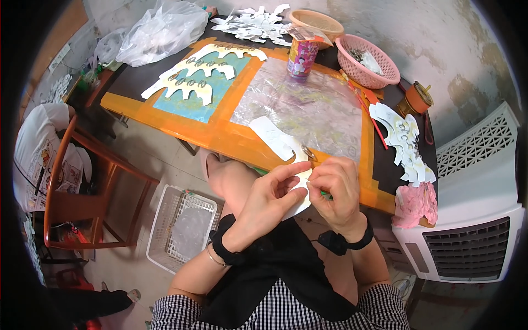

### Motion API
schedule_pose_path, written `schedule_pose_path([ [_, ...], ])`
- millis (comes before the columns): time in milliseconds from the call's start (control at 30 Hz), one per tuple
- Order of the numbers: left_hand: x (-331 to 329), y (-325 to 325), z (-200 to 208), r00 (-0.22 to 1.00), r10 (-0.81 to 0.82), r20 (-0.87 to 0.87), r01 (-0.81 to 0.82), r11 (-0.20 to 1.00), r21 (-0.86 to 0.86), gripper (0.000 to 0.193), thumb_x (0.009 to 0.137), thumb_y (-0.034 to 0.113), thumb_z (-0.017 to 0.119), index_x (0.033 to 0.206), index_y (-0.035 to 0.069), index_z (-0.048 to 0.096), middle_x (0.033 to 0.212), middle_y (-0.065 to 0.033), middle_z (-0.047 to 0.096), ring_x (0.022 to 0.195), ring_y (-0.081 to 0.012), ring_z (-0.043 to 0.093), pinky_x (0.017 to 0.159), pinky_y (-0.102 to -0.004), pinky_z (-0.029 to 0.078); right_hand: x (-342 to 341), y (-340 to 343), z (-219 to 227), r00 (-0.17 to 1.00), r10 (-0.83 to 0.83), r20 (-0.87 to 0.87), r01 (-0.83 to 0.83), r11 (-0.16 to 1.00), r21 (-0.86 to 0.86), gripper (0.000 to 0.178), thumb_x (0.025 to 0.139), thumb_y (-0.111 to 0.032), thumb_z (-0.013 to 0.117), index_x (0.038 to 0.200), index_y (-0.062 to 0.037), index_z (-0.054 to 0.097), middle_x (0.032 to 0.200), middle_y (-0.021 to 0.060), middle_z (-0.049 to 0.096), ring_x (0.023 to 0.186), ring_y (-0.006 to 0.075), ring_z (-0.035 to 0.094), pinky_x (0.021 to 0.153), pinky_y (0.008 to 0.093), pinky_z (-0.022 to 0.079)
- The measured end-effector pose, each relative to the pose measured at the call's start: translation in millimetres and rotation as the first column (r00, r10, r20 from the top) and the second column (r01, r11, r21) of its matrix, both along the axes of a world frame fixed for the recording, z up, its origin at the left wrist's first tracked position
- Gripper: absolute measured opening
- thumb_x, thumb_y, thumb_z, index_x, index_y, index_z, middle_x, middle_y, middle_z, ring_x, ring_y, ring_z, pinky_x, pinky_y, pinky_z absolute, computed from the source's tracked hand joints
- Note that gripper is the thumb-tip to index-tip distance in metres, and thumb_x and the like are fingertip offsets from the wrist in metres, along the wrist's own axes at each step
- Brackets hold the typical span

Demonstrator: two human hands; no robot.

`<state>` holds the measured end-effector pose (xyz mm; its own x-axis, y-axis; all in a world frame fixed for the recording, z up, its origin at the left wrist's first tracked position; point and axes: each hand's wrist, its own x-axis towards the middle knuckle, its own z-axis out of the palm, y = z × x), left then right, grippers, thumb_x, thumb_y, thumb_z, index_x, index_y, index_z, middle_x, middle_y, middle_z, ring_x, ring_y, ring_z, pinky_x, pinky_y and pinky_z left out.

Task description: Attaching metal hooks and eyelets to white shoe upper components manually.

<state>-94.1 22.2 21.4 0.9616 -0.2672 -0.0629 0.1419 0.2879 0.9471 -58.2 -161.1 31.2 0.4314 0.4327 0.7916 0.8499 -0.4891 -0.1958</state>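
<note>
My left hand [267, 198] pinches a white cut-out piece [270, 138] with a scalloped edge between thumb and fingers, over my lap at the table's front edge. A metal ring [308, 153] sits on that piece near its far part. Close against the same piece, my right hand [336, 192] has its fingertips pressed together at the edge; what they pinch is hidden, though a bit of green shows beneath. Three similar white pieces [184, 88] lie at the table's left, each bearing a row of metal rings.
On the table stand a purple can [301, 59], a pink basket [368, 63] and an orange spool [418, 99]. White cut-outs [404, 143] are stacked at right, a pink cloth [415, 204] below them. A white basket [159, 236] sits on the floor beside a wooden chair [88, 192].
</note>
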Motion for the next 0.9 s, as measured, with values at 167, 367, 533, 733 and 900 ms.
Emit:
schedule_pose_path([
  [167, 1.7, 4.9, 5.0, 0.999, -0.034, 0.019, 0.033, 0.997, 0.066, 0.048, 0.096, 0.000, 0.067, 0.143, 0.000, 0.060, 0.117, 0.0027, 0.063, 0.099, -0.0051, 0.053, 0.088, -0.0215, 0.049, 4.7, -1.6, 2.5, 0.977, 0.157, -0.145, -0.154, 0.987, 0.034, 0.033, 0.073, 0.009, 0.074, 0.095, -0.0069, 0.055, 0.096, 0.0071, 0.062, 0.094, 0.0314, 0.061, 0.080, 0.0405, 0.050],
  [367, 5.0, 15.5, 8.4, 0.996, -0.093, 0.015, 0.093, 0.996, -0.004, 0.049, 0.097, 0.000, 0.065, 0.145, -0.002, 0.058, 0.123, 0.0021, 0.062, 0.100, -0.0048, 0.053, 0.090, -0.0213, 0.048, 10.0, -6.5, 4.0, 0.902, 0.295, -0.315, -0.290, 0.955, 0.065, 0.035, 0.076, 0.011, 0.072, 0.100, -0.0068, 0.054, 0.097, 0.0091, 0.059, 0.094, 0.0317, 0.059, 0.083, 0.0387, 0.050],
  [533, 6.7, 24.3, 17.1, 0.995, -0.094, -0.018, 0.096, 0.989, 0.116, 0.050, 0.097, -0.004, 0.066, 0.146, 0.003, 0.059, 0.131, 0.0004, 0.065, 0.113, -0.0058, 0.056, 0.103, -0.0251, 0.048, 9.1, -9.1, 14.9, 0.879, 0.271, -0.393, -0.224, 0.961, 0.164, 0.036, 0.080, 0.007, 0.075, 0.109, -0.0055, 0.058, 0.096, 0.0087, 0.060, 0.097, 0.0308, 0.058, 0.089, 0.0404, 0.049],
  [733, 6.0, 18.5, 11.5, 0.982, -0.029, 0.187, -0.006, 0.983, 0.181, 0.050, 0.098, -0.003, 0.067, 0.146, 0.003, 0.059, 0.126, -0.0007, 0.060, 0.106, -0.0074, 0.055, 0.098, -0.0264, 0.049, 3.8, -3.5, 25.8, 0.916, 0.048, -0.398, -0.024, 0.998, 0.063, 0.031, 0.077, -0.002, 0.084, 0.106, -0.0073, 0.074, 0.093, 0.0050, 0.063, 0.099, 0.0288, 0.057, 0.088, 0.0390, 0.048],
  [900, 7.8, 11.8, 5.9, 0.972, -0.001, 0.235, -0.053, 0.973, 0.225, 0.049, 0.095, -0.003, 0.068, 0.144, 0.003, 0.060, 0.116, -0.0026, 0.060, 0.101, -0.0108, 0.056, 0.093, -0.0267, 0.048, 0.6, 0.9, 11.6, 0.951, 0.024, -0.309, 0.007, 0.995, 0.099, 0.019, 0.072, -0.002, 0.084, 0.088, -0.0068, 0.075, 0.093, 0.0038, 0.062, 0.099, 0.0271, 0.057, 0.084, 0.0384, 0.048],
])
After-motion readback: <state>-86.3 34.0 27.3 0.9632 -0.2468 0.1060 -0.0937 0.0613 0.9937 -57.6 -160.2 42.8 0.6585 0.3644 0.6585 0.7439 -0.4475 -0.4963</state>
